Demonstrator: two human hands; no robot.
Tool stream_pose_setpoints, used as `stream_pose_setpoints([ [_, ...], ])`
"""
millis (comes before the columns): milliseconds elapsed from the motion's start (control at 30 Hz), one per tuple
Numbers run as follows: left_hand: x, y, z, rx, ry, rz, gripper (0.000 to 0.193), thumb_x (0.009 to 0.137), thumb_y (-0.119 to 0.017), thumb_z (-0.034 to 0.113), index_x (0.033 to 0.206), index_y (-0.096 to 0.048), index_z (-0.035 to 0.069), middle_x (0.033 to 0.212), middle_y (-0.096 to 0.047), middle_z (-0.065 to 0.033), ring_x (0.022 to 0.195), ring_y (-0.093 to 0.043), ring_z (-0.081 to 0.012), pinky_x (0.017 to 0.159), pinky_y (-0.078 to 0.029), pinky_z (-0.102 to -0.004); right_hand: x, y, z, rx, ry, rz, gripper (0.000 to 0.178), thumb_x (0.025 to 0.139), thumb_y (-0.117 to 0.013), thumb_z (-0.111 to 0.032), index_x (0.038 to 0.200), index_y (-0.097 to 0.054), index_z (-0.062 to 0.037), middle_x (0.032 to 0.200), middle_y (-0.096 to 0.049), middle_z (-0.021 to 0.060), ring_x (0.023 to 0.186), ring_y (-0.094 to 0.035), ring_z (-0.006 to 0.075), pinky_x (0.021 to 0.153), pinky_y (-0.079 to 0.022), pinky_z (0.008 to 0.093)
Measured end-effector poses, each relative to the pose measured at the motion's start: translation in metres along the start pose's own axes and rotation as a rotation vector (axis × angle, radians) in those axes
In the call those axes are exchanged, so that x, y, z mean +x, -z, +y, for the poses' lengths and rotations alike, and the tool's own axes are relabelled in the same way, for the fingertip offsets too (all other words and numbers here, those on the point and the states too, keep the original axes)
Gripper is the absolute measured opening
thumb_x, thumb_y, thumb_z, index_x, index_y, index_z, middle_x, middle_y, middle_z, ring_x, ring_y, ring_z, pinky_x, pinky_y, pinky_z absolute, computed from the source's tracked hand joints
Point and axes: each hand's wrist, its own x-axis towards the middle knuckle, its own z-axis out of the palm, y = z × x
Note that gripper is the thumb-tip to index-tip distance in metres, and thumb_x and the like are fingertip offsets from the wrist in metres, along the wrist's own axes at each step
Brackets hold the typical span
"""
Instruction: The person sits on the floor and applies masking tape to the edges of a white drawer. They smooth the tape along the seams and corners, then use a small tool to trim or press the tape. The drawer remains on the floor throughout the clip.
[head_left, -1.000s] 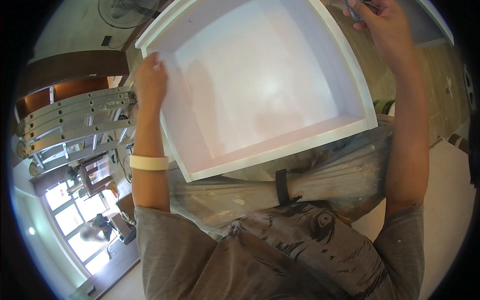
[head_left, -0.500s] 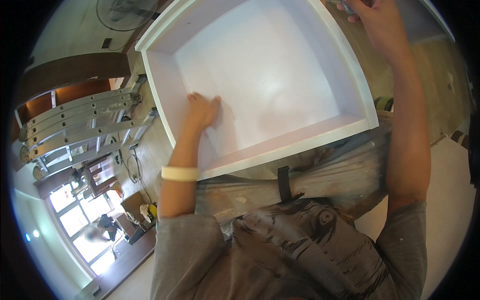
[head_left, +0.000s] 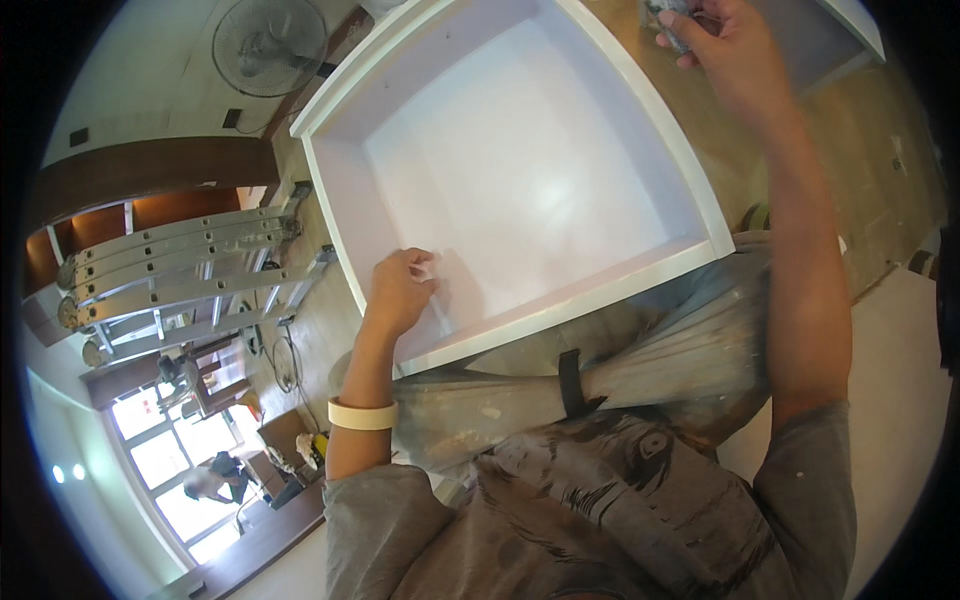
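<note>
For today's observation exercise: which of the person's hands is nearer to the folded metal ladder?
Left. The left hand rests inside the white box by its left wall, just right of the ladder. The right hand is at the box's far right corner, across from it.

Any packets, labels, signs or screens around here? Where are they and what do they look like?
Small pale object in the right hand, at the top edge: too cut off to tell if it is a packet.
No labels, signs or screens show.
</note>
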Motion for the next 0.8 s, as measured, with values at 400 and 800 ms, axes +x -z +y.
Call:
stream_pose_setpoints([
  [400,-0.009,0.039,0.057,-0.240,0.239,0.118,0.052,0.101,-0.067,0.036,0.067,-0.063,-0.003,0.052,-0.042,0.0005,0.052,-0.035,-0.0086,0.049,-0.028,-0.0323,0.013,0.023,0.034,-0.314,0.009,-0.026,0.017,0.096,-0.071,-0.013,0.111,-0.071,-0.0056,0.091,-0.072,0.0020,0.080,-0.067,0.0097,0.067,-0.050,0.0260],
  [800,0.005,0.007,0.107,-0.713,-0.058,0.213,0.017,0.099,-0.065,0.010,0.108,-0.069,-0.003,0.080,-0.062,-0.0026,0.070,-0.055,-0.0096,0.067,-0.047,-0.0259,0.018,0.002,0.050,-0.542,0.108,0.039,0.014,0.096,-0.072,-0.017,0.103,-0.072,-0.0047,0.085,-0.070,0.0009,0.072,-0.057,0.0080,0.067,-0.048,0.0264],
])
